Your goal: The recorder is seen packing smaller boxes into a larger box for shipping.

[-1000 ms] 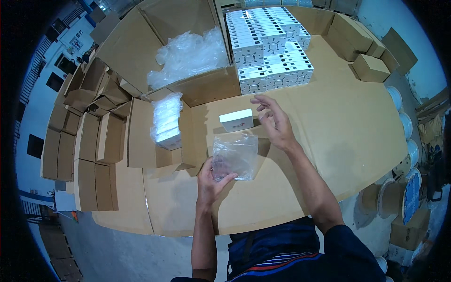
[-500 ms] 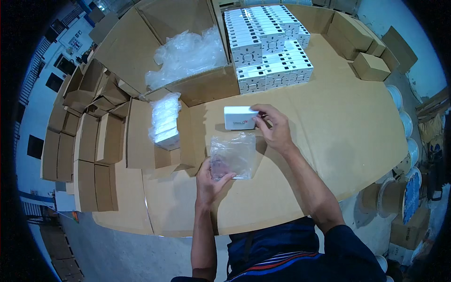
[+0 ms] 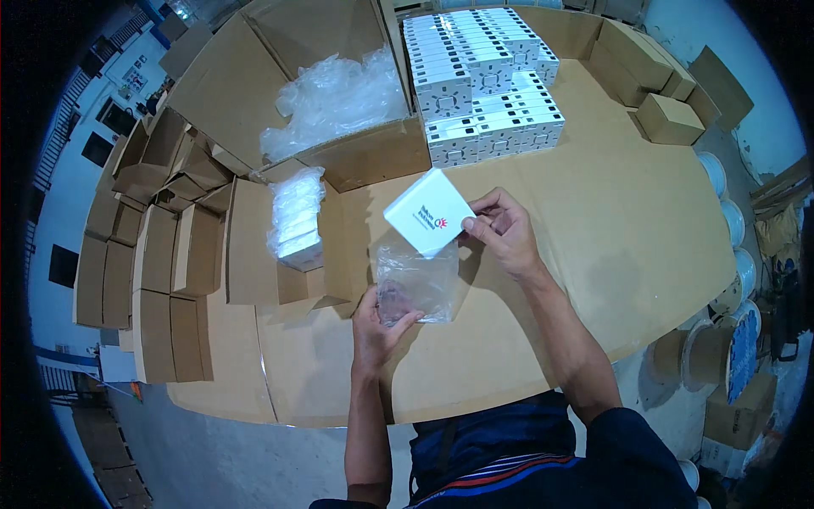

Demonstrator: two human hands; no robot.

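My right hand (image 3: pixel 502 232) grips a small white square box (image 3: pixel 428 211) by its right corner, tilted above the cardboard-covered table (image 3: pixel 610 254). My left hand (image 3: pixel 377 325) pinches the near edge of a clear plastic bag (image 3: pixel 415 280) that lies just below the box. The box's lower corner hangs over the bag's upper edge.
A block of white boxes (image 3: pixel 483 81) is stacked at the far middle. An open carton (image 3: pixel 254 85) full of clear plastic bags (image 3: pixel 335 97) stands far left. Bagged white boxes (image 3: pixel 297 220) lie in a carton left of my hands. Brown cartons (image 3: pixel 670 119) sit far right.
My right hand picked a white box off the table and lifted it, turning its broad face up over the bag. My left hand stayed on the bag.
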